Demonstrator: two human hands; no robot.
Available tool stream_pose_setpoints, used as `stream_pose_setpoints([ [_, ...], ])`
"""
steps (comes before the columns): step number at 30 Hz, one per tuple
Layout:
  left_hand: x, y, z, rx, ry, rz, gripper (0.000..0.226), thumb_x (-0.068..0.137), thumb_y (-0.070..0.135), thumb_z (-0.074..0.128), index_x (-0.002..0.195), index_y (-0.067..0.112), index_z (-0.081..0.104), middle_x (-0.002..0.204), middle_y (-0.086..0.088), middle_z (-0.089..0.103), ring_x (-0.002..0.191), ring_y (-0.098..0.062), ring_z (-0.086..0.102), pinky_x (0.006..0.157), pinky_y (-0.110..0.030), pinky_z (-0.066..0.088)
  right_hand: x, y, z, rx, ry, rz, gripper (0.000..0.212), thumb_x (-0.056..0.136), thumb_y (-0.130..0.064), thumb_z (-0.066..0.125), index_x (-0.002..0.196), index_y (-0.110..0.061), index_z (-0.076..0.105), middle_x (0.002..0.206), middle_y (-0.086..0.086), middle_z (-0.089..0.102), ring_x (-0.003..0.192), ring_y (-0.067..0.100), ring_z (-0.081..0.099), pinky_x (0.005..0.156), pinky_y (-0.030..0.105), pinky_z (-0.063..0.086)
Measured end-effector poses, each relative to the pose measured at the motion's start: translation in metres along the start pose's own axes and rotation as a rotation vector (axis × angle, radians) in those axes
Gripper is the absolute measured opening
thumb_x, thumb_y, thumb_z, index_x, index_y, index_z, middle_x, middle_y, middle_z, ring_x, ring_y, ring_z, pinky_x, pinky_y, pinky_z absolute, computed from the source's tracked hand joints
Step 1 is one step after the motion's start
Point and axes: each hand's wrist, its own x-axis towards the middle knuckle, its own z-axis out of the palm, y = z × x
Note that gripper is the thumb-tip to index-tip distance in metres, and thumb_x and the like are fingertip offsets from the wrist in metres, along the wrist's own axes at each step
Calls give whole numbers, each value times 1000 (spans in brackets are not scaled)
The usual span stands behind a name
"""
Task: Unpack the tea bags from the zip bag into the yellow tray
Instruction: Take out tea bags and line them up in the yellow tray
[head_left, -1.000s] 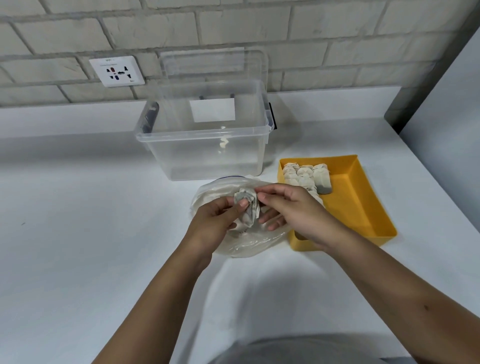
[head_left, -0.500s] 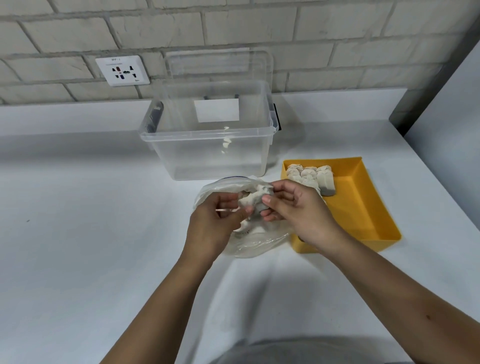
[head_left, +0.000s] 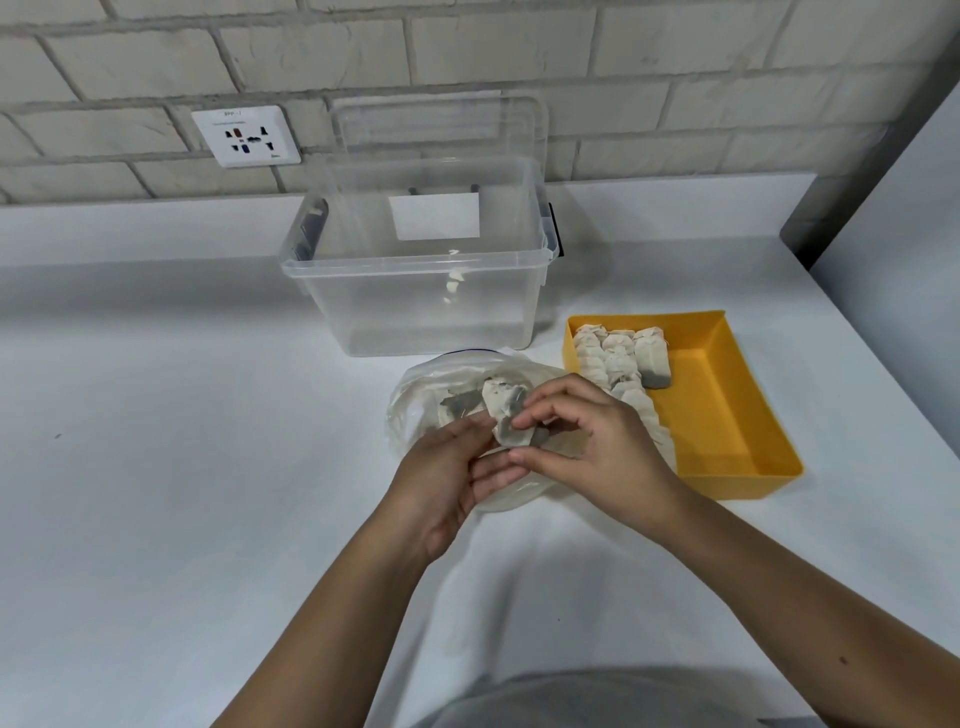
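A: Tea bags (head_left: 506, 415)?
B: Small bunch, still over the zip bag (head_left: 426, 400), regripped since 0.5 s ago. Left hand (head_left: 447, 473) and right hand (head_left: 597, 447) both pinch it.
A: Implication?
B: Not yet moved to the yellow tray (head_left: 727, 415) just beside; likely squaring up before placing.

No text can be read for certain. The white wall socket (head_left: 245, 136), on the brick wall above the far edge of the counter (head_left: 156, 467), bears a short line of small print along its top, too blurred to make out.
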Motion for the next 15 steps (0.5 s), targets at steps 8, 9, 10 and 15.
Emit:
stream_pose_setpoints([
  [8, 2, -3, 1, 38, 71, 56, 14, 100, 12, 56, 89, 7, 64, 55, 2, 64, 56, -13, 69, 73, -29, 63, 2, -3, 2, 199, 102, 123, 13, 75, -12, 81, 87, -8, 75, 98, -2, 66, 92, 12, 67, 83, 23, 55],
  [9, 2, -3, 1, 43, 74, 65, 16, 100, 12, 55, 89, 7, 64, 54, 3, 64, 57, -13, 69, 73, -29, 63, 3, -2, 4, 225, 129, 148, 16, 75, -8, 81, 90, -7, 75, 98, -1, 66, 89, 12, 68, 81, 25, 56],
  [10, 2, -3, 2, 51, 60, 72, 17, 100, 13, 54, 91, 6, 66, 56, 3, 65, 61, -14, 70, 75, -29, 62, 4, -2, 5, 239, 139, 169, 19, 74, -5, 80, 92, -8, 74, 97, 0, 66, 87, 11, 69, 79, 26, 57],
  [15, 3, -2, -6, 277, 78, 153, 16, 94, 19, 66, 100, 4, 70, 101, -14, 76, 90, -25, 76, 78, -29, 62, 10, -5, 10, 164, 56, 184, 21, 78, -6, 78, 97, -13, 75, 97, 0, 70, 86, 7, 69, 77, 20, 56],
])
